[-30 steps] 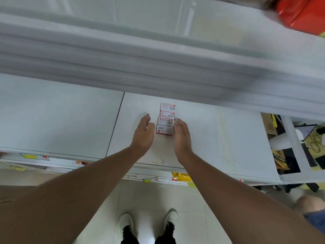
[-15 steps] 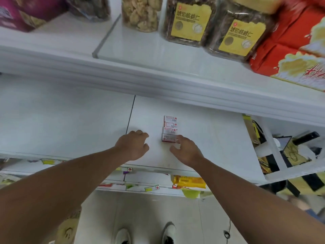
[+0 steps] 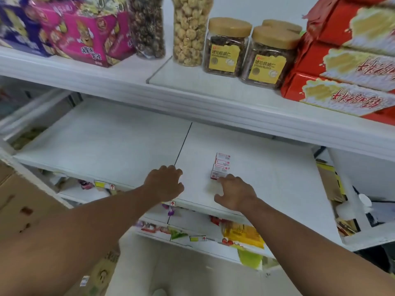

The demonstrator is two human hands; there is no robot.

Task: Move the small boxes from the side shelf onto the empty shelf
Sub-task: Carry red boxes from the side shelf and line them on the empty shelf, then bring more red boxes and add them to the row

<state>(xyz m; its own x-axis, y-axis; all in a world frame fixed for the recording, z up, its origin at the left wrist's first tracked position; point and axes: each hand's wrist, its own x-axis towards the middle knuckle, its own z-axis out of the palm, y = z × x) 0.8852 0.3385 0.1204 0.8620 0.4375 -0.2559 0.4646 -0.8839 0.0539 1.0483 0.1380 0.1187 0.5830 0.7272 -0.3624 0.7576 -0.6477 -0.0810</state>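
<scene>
Several small white boxes with red trim (image 3: 221, 165) lie in a short row on the white middle shelf (image 3: 119, 150), running away from me. My right hand (image 3: 234, 192) hovers just in front of the nearest box, fingers loosely spread, holding nothing; its fingertips reach the box's near edge. My left hand (image 3: 164, 182) is to the left of the row, over the shelf's front edge near the dark seam, fingers curled down and empty.
The shelf above carries jars with tan lids (image 3: 226, 47), a popcorn jar (image 3: 188, 30), pink cartons (image 3: 85, 33) and red boxes (image 3: 346, 60). A lower shelf holds yellow packets (image 3: 241, 233). Cardboard cartons (image 3: 19, 201) stand at the left, and a side shelf unit (image 3: 354, 206) at the right.
Both hands have let go of the box row and drawn back towards me. The view has tilted up, so the stocked upper shelf has come into sight.
</scene>
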